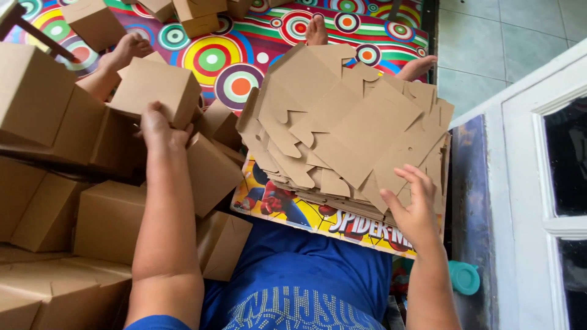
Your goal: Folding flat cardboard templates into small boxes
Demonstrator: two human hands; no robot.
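My left hand grips a folded brown cardboard box and holds it over a heap of similar finished boxes at my left. My right hand rests with fingers spread on the near right edge of a thick stack of flat brown box blanks. That stack lies on a colourful picture board across my lap. My bare feet show beyond the stack.
A mat with bright concentric circles covers the floor. More folded boxes lie at its far edge. A white door frame with glass stands at right, pale floor tiles beyond, and a teal round lid by my right arm.
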